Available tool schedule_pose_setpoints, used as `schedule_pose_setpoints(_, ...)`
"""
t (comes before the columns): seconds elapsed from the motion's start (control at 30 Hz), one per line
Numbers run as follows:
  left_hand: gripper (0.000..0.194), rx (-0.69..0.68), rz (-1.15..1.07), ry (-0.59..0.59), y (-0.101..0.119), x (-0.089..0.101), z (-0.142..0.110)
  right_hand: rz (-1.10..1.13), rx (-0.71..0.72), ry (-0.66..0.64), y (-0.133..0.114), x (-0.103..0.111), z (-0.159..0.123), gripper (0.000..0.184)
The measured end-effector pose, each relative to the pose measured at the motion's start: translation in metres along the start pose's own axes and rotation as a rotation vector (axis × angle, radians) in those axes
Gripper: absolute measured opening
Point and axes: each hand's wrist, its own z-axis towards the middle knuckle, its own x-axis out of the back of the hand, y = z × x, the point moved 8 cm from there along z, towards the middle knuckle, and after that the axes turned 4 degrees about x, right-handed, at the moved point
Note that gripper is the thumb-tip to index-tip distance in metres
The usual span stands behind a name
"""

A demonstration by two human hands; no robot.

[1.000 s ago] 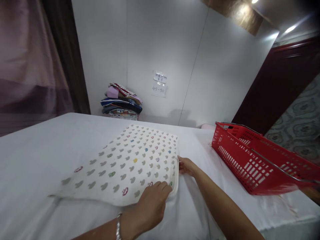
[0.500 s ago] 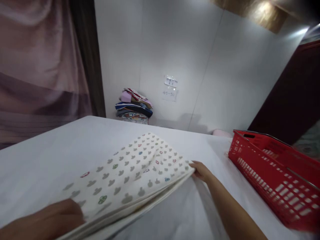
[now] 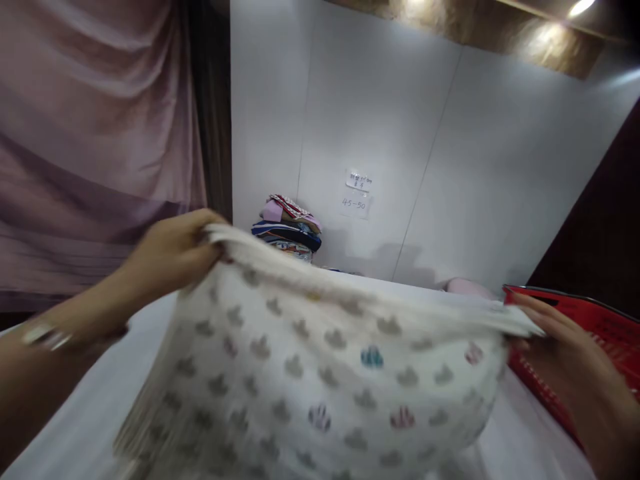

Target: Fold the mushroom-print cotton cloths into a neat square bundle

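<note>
A white cloth [image 3: 320, 373] with grey, blue and red mouse-head prints hangs between my two hands, its top edge stretched across the view. My left hand [image 3: 183, 250] pinches the upper left corner, with a band or bracelet on the wrist. On the other side my right hand [image 3: 555, 347] grips the upper right corner; it is smeared by motion. The lower part of the cloth is blurred and runs out of the bottom of the view, so what it touches there is hidden.
A white-covered table [image 3: 110, 380] lies beneath. At its right stands a red plastic basket [image 3: 595, 320], partly behind my right hand. A stack of folded fabrics [image 3: 287, 230] sits at the back wall, below paper signs [image 3: 356, 203]. A pink curtain [image 3: 90, 133] hangs at left.
The cloth was lying folded on the table and is now lifted up, hanging between both hands. My left hand has risen from the lower left; my right hand has moved right.
</note>
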Motion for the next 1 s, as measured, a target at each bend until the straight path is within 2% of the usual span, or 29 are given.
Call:
schedule_pose_setpoints(0.07,0.017,0.017,0.042,-0.02,0.015,-0.027,0.047,0.11,-0.026,-0.07,-0.005,-0.038,0.045,0.028)
schedule_pose_setpoints(0.13,0.015,0.061,0.039,-0.045,0.027,-0.047,0.097,0.141,0.033,0.003,-0.026,-0.062,0.089,0.014)
schedule_pose_setpoints(0.2,0.021,0.082,0.02,-0.001,0.04,-0.047,0.142,0.129,0.148,0.085,-0.061,-0.076,0.124,0.012)
schedule_pose_setpoints(0.27,0.033,0.047,-0.026,0.116,0.055,-0.031,0.175,0.141,0.328,0.124,-0.107,-0.083,0.143,0.022)
schedule_pose_setpoints(0.37,0.042,0.0,-0.127,0.192,0.067,-0.009,0.192,0.162,0.537,0.123,-0.157,-0.079,0.145,0.034)
schedule_pose_setpoints(0.43,0.035,0.005,-0.198,0.196,0.062,-0.007,0.183,0.167,0.597,0.116,-0.163,-0.067,0.132,0.031)
schedule_pose_setpoints(0.47,0.031,0.01,-0.227,0.191,0.056,-0.01,0.172,0.165,0.595,0.116,-0.157,-0.059,0.123,0.027)
schedule_pose_setpoints(0.5,0.029,-0.022,-0.259,0.165,0.05,-0.018,0.158,0.164,0.567,0.117,-0.143,-0.051,0.112,0.024)
schedule_pose_setpoints(0.57,0.026,-0.081,-0.293,0.095,0.03,-0.042,0.119,0.119,0.408,0.124,-0.096,-0.033,0.085,0.026)
schedule_pose_setpoints(0.63,0.023,-0.166,-0.29,-0.06,0.003,-0.083,0.066,0.013,0.135,0.099,-0.023,-0.019,0.049,0.033)
schedule_pose_setpoints(0.7,0.024,-0.245,-0.284,-0.242,-0.026,-0.132,0.002,-0.053,-0.022,0.069,0.048,-0.008,0.004,0.034)
schedule_pose_setpoints(0.77,0.021,-0.211,-0.278,-0.401,-0.058,-0.177,-0.063,-0.116,-0.205,0.047,0.119,0.002,-0.045,0.036)
schedule_pose_setpoints(0.83,0.019,-0.142,-0.277,-0.55,-0.082,-0.211,-0.119,-0.135,-0.415,-0.006,0.177,0.008,-0.09,0.037)
schedule_pose_setpoints(0.9,0.016,-0.109,-0.29,-0.607,-0.092,-0.224,-0.153,-0.101,-0.515,-0.006,0.206,0.016,-0.121,0.036)
schedule_pose_setpoints(1.0,0.018,-0.102,-0.303,-0.527,-0.095,-0.209,-0.166,-0.071,-0.53,0.012,0.209,0.028,-0.14,0.036)
